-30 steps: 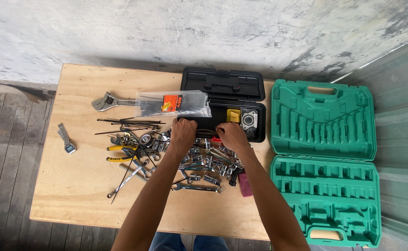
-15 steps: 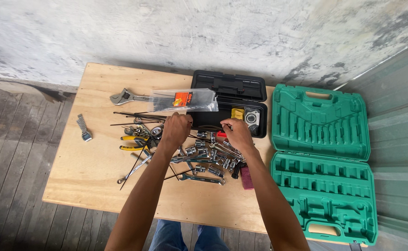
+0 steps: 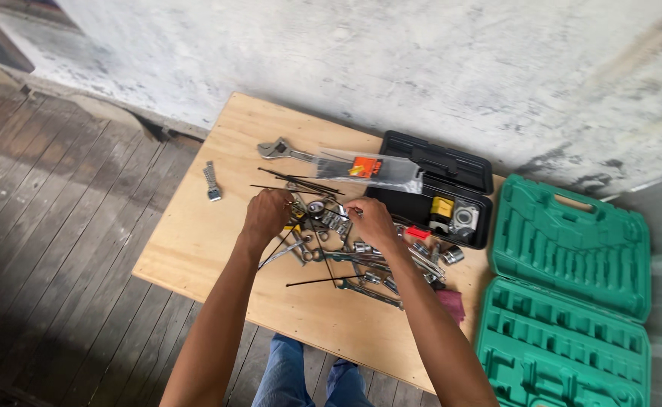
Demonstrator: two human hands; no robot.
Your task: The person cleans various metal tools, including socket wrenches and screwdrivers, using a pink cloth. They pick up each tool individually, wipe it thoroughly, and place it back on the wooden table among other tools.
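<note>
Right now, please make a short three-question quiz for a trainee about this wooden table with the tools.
1. True or false: the large green plastic tool case lies open.
2. Which is nearer the grey wall: (a) the steel adjustable wrench or (b) the small dark red cloth?
3. On what do the left hand and right hand work?

Key: 1 true. 2 (a). 3 the pile of loose metal wrenches and sockets on the light plywood table.
</note>
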